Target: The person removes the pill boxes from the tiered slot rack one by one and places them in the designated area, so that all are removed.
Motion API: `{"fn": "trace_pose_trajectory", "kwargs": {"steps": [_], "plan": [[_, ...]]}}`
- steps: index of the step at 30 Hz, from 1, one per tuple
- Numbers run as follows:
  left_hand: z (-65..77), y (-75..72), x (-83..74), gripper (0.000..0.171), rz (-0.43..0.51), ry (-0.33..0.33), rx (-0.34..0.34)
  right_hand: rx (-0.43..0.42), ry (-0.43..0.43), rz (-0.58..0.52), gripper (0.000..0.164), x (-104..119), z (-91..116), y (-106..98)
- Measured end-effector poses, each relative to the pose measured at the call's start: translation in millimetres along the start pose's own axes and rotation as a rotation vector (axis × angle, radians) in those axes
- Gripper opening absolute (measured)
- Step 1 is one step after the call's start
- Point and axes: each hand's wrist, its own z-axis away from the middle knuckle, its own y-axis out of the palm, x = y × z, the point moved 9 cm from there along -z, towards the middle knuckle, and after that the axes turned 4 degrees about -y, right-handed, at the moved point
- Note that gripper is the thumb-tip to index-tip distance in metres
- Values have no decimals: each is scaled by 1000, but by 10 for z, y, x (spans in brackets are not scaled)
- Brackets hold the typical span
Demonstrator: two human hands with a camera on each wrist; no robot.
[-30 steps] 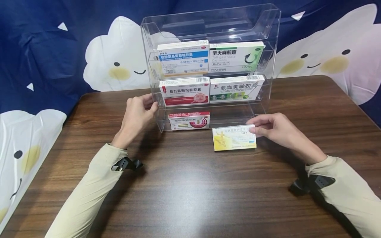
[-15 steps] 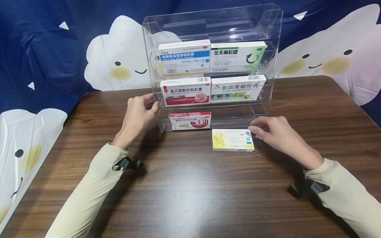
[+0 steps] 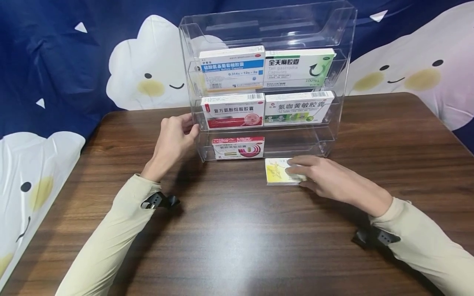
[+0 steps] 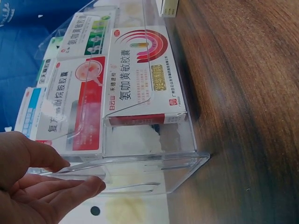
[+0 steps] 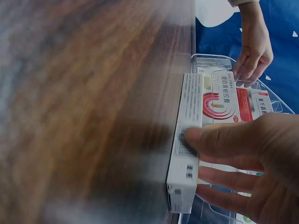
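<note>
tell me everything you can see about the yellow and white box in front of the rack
The yellow and white box is a slim carton, apparently cardboard, looking closed. Its printed face is up, yellow at the left, and one narrow side carries a barcode. It seems to lie flat on the wooden table, just before the clear rack. The right hand covers its right part, thumb against the barcoded side.

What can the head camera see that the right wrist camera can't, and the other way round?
Only the head view shows the smiling cloud faces and the blue-striped box. Only the right wrist view shows the barcode on the yellow-and-white box. Both show that box, the right hand, the left hand, the clear rack and the wooden table.
</note>
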Motion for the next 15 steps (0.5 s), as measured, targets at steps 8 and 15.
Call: {"fn": "trace_pose_trajectory", "kwargs": {"steps": [8,15], "plan": [[-8,6,-15,26,-9,15,-6,-18,-13,-1,46,-43,-26,2],[0,6,-16,27,-10,8,-5,-44,-8,-14,44,-56,-56,-16]]}}
